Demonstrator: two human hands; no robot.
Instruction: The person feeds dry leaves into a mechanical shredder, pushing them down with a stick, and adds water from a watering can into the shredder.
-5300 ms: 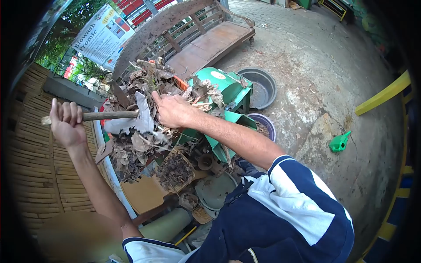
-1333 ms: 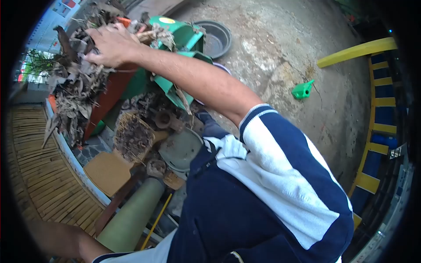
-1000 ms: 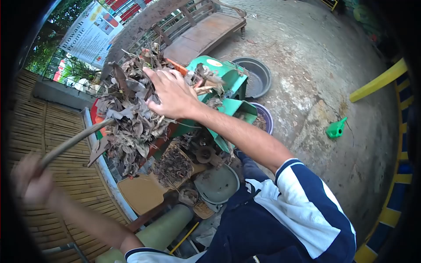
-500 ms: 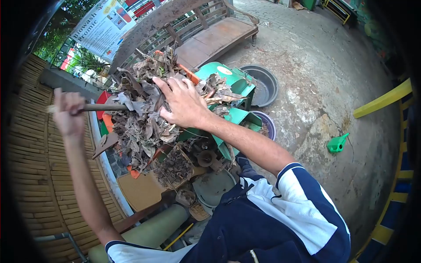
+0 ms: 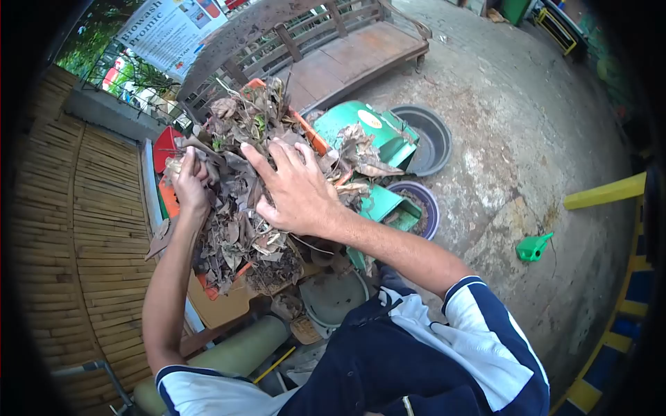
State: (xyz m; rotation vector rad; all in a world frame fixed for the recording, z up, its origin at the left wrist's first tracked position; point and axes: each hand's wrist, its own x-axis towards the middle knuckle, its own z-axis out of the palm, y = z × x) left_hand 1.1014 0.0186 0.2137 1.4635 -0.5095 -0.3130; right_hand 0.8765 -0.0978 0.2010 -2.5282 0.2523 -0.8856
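Observation:
A heap of dry brown leaves and twigs (image 5: 232, 222) rises over an orange container (image 5: 310, 132), whose rim shows at several spots. On the heap's left side, my left hand (image 5: 191, 182) is closed round the wooden stick, mostly hidden now by the fist and the leaves. My right hand (image 5: 295, 187) rests across the middle of the heap with fingers spread, palm down on the leaves. Large dry leaves (image 5: 357, 149) spill toward a green plastic bin (image 5: 350, 121) just right of the heap.
A wooden bench (image 5: 354, 59) stands behind. To the right are a black basin (image 5: 444, 149), a purple basin (image 5: 433, 222) and a green watering can (image 5: 533, 247). Bamboo slats (image 5: 104, 243) line the left. A rolled green mat (image 5: 229, 357) lies near my body.
My left hand has moved right and down to the heap, and the stick that showed beyond it is now mostly out of sight. My right hand stays on the leaves, its fingers more spread.

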